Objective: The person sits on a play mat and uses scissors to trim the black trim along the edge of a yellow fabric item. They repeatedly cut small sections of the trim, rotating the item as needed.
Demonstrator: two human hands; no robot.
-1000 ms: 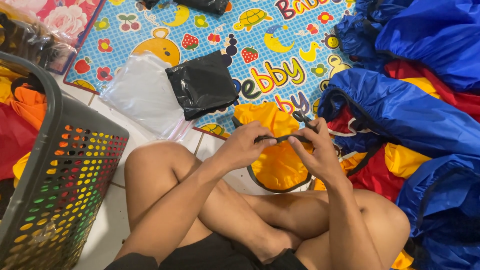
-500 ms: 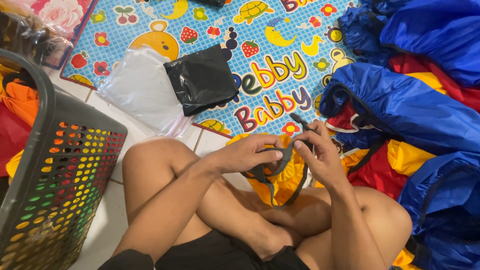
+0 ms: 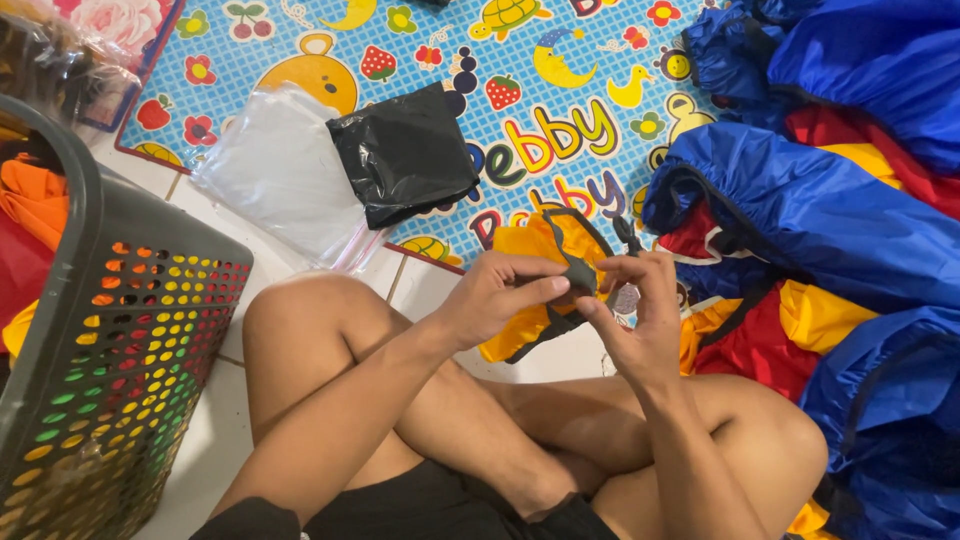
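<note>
Floor tiles [image 3: 250, 440], pale and glossy, fill the lower part of the head view, where a person sits cross-legged with bare knees. Beyond the tiles lies a blue children's play mat [image 3: 590, 60] printed with fruit, animals and coloured letters.

On the mat's near edge rest a clear plastic bag [image 3: 280, 180] and, overlapping it, a folded black plastic bag [image 3: 405, 150]. At the left stands a dark perforated laundry basket [image 3: 120, 340], with orange and red fabric showing through its holes and over its rim. At the right a heap of blue, red and yellow nylon fabric [image 3: 830, 220] spreads across mat and tiles.

Both hands meet above the knees. The left hand [image 3: 500, 300] is closed on a folded yellow fabric piece with black trim [image 3: 560, 250], pinching its black edge. The right hand [image 3: 635, 315] grips the same piece from the other side, fingers curled round the trim. The piece hangs clear of the floor, just over the mat's edge.
</note>
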